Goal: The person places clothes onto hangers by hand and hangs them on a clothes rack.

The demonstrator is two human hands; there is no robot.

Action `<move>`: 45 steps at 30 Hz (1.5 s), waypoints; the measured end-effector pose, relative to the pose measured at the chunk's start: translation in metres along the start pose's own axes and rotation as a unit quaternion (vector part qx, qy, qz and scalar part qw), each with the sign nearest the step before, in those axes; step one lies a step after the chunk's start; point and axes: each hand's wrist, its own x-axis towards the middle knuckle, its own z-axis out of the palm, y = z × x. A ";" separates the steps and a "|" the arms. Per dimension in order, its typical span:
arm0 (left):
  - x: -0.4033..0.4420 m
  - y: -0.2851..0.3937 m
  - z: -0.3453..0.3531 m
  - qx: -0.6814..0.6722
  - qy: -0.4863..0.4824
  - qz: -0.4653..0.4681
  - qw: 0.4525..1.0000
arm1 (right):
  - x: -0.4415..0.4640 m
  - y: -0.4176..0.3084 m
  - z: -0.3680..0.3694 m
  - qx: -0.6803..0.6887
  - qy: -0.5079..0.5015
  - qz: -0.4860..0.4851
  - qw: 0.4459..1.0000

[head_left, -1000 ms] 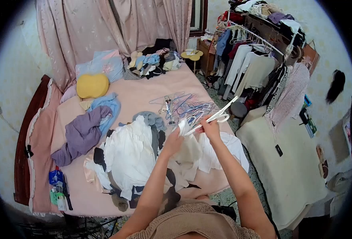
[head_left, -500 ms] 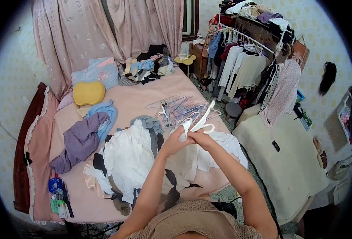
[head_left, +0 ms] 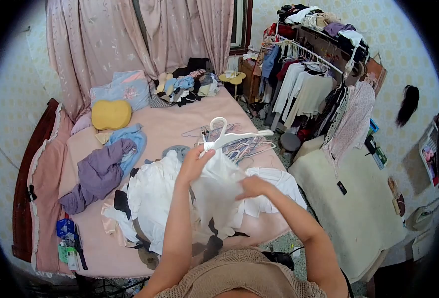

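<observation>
A white plastic hanger [head_left: 239, 136] is held up over the bed, its hook pointing upward. From its left side hangs a thin white garment [head_left: 218, 181], blurred by motion, while the hanger's right arm sticks out bare. My left hand [head_left: 195, 163] is closed around the hanger's left end and the cloth there. Lower down, my right hand [head_left: 254, 187] is closed at the garment's right edge; its fingertips are partly hidden. A white top [head_left: 274, 191] lies flat on the bed beyond my right hand. Left of the garment is a heap of white clothes [head_left: 152, 193].
Behind the held hanger, several loose hangers [head_left: 249, 149] lie tangled on the pink bed [head_left: 179, 121]. A purple garment [head_left: 100, 171] and a yellow cushion [head_left: 111, 115] are at the left. A clothes rack [head_left: 308, 52] stands at the back right, near a covered surface [head_left: 348, 213].
The hanger has turned, so its hook points up and its arm lies nearly level. My hands have moved apart: the left slightly left, the right off the hanger and down to the cloth.
</observation>
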 end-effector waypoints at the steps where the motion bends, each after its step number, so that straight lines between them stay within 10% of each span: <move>1: -0.001 0.001 -0.009 0.033 -0.028 -0.007 0.999 | -0.003 0.011 -0.004 -0.030 0.058 0.014 0.998; 14: 0.007 -0.018 -0.027 0.194 -0.079 0.001 0.978 | -0.033 0.033 -0.072 0.105 0.273 0.050 0.955; 19: 0.009 -0.018 -0.011 0.185 -0.059 0.027 0.981 | -0.031 -0.012 -0.081 0.273 0.273 -0.127 0.914; 23: 0.012 -0.034 -0.013 0.113 -0.031 -0.020 0.993 | -0.023 0.007 -0.080 0.067 0.414 -0.119 0.900; 27: 0.017 -0.031 -0.016 0.070 0.002 0.019 0.997 | -0.026 -0.005 -0.074 0.142 0.359 0.033 0.922; 45: 0.013 -0.039 -0.040 -0.072 0.013 -0.039 0.997 | -0.044 0.029 -0.098 0.225 0.376 0.050 0.897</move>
